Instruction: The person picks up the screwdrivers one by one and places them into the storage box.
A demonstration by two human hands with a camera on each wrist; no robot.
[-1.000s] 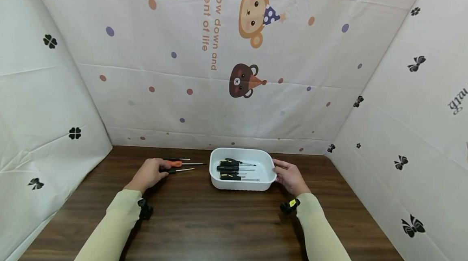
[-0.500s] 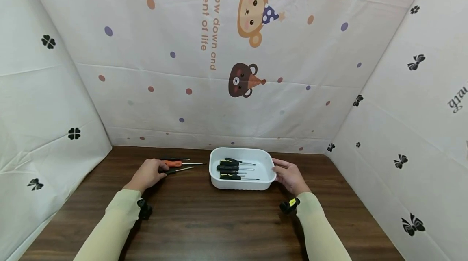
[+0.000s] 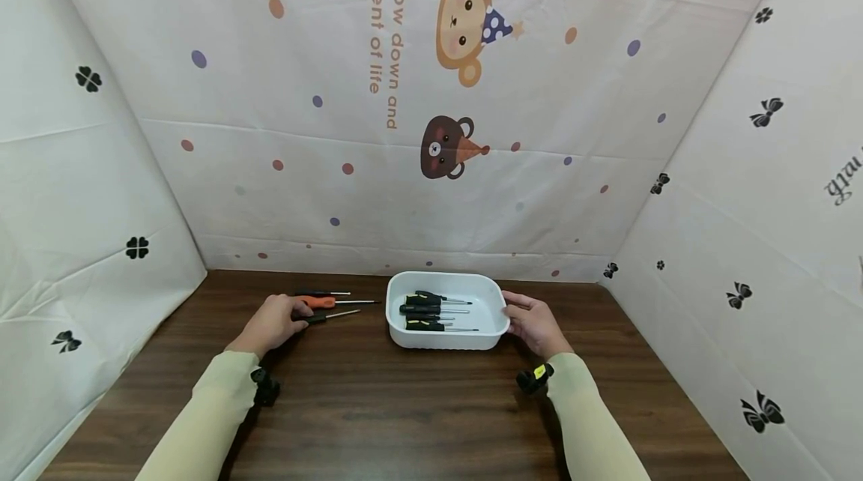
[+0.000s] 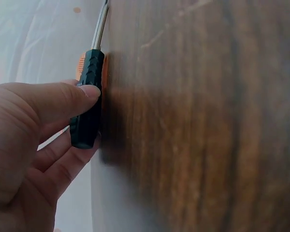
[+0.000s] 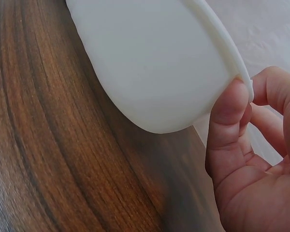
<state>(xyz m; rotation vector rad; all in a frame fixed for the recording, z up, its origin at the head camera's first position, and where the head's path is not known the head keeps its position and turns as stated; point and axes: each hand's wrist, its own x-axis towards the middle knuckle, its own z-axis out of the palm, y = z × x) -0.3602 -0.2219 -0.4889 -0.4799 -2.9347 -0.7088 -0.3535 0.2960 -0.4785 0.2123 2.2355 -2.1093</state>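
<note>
At the left of the table, my left hand [image 3: 268, 324] pinches the handle of a dark screwdriver [image 3: 317, 318] that points right. The left wrist view shows the thumb on one side of that dark handle [image 4: 89, 116] and fingers behind it. Just beyond lies an orange-handled screwdriver [image 3: 322, 303], and behind that a black-handled one [image 3: 307, 293]; my fingers partly hide them. My right hand [image 3: 536, 328] grips the right rim of a white plastic tray [image 3: 441, 342], thumb inside the rim and fingers outside. Several black-handled screwdrivers [image 3: 423, 310] lie in the tray's left half, tips rightward.
The brown wood-grain table [image 3: 398, 413] spreads out in front of the tray. A printed white cloth [image 3: 303, 189] rises behind the table, and more cloth hangs at the left and right sides. Dark wrist cameras [image 3: 265, 386] sit on both wrists.
My left hand has shifted very slightly left, and the dark screwdriver in it has turned a little. My right hand and the tray have stayed in place.
</note>
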